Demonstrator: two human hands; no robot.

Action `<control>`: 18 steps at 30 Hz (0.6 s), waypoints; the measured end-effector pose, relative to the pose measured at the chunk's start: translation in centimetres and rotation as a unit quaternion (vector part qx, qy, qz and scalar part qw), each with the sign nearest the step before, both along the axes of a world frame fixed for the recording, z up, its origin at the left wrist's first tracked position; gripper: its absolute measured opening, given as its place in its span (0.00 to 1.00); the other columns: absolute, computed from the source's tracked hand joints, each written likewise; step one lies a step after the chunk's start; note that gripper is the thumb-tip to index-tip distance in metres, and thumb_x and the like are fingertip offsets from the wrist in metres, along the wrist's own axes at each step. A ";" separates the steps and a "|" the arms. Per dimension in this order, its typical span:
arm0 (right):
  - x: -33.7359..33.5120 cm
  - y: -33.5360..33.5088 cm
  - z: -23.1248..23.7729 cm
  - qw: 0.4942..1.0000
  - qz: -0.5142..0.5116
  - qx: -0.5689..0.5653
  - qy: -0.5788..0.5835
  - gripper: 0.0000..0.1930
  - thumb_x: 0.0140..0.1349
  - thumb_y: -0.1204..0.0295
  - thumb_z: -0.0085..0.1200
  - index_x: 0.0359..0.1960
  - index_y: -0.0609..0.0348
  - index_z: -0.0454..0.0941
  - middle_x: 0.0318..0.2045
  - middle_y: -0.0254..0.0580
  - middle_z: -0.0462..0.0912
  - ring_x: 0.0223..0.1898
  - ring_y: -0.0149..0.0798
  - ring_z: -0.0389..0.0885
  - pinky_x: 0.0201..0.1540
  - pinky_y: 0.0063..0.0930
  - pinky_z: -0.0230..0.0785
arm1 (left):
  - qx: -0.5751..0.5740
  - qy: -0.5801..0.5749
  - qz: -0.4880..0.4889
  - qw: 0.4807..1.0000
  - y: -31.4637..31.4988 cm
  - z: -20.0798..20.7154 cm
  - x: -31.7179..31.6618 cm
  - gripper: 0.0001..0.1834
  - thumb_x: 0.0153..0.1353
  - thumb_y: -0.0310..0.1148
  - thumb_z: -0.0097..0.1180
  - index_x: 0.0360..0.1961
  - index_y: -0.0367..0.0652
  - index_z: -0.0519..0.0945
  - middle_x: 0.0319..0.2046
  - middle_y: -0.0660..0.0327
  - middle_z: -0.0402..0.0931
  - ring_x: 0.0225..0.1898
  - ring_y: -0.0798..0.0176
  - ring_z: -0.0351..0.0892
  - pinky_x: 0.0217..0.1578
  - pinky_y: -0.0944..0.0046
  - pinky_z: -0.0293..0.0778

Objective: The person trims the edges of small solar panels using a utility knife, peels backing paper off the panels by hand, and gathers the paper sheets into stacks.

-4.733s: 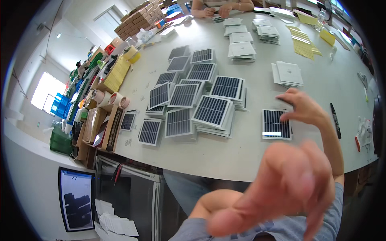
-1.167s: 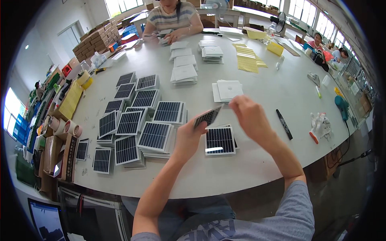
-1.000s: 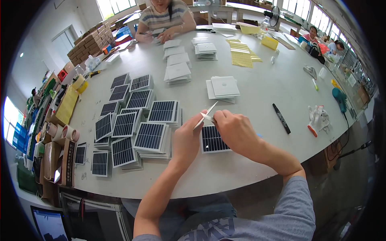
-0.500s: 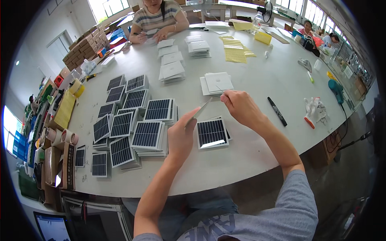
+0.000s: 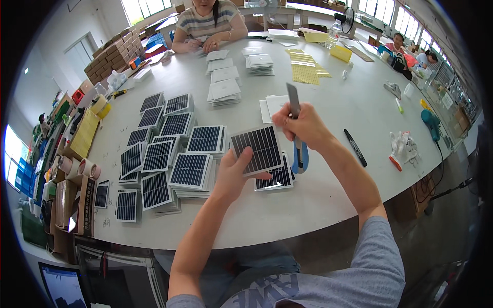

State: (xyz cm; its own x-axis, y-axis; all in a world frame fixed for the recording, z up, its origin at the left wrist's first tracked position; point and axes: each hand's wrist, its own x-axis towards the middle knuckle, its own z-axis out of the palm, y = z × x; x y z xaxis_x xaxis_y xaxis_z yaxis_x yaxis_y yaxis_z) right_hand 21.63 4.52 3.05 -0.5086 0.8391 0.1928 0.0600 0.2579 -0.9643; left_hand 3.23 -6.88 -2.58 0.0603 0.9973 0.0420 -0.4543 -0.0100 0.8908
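My left hand [image 5: 233, 172] holds a small solar panel [image 5: 258, 149], its dark cell face up and its thumb lying on that face. In my right hand [image 5: 303, 123] is a blue-handled utility knife [image 5: 299, 159], its flat grey blade pointing up and away, just right of the panel's far corner. Below the held panel, another solar panel [image 5: 280, 177] lies face up on the table, partly hidden, with one more under it. Several stacks of solar panels [image 5: 189, 169] stand to the left. Beyond my right hand is a stack of white panels [image 5: 267, 109], partly covered by the hand.
White panel stacks [image 5: 224, 90] and yellow sheets [image 5: 305, 66] lie farther back on the white table [image 5: 354, 200]. A black marker [image 5: 355, 147], gloves [image 5: 403, 149] and a teal corded tool [image 5: 430, 124] are at right. Another person [image 5: 210, 28] works opposite.
The panel in my left hand has turned from edge-on to dark face up. My right hand has turned the knife so its blade points up.
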 end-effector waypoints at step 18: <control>-0.7 -1.2 -0.5 0.934 0.057 0.328 -0.129 0.10 0.54 0.76 0.67 0.38 0.63 0.83 0.27 0.40 0.81 0.26 0.31 0.76 0.30 0.25 0.70 | 0.106 0.211 0.060 0.970 1.1 -1.9 -1.1 0.18 0.70 0.29 0.51 0.59 0.37 0.69 0.47 0.61 0.78 0.44 0.68 0.80 0.41 0.68 0.81</control>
State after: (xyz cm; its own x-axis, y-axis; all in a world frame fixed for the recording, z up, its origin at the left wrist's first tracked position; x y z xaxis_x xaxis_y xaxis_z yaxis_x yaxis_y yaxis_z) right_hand 20.96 3.31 2.51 -0.6881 0.5213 0.5047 0.2053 0.8071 -0.5536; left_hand 2.11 -5.81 -4.48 0.0017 0.9699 0.2436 -0.0330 -0.2434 0.9694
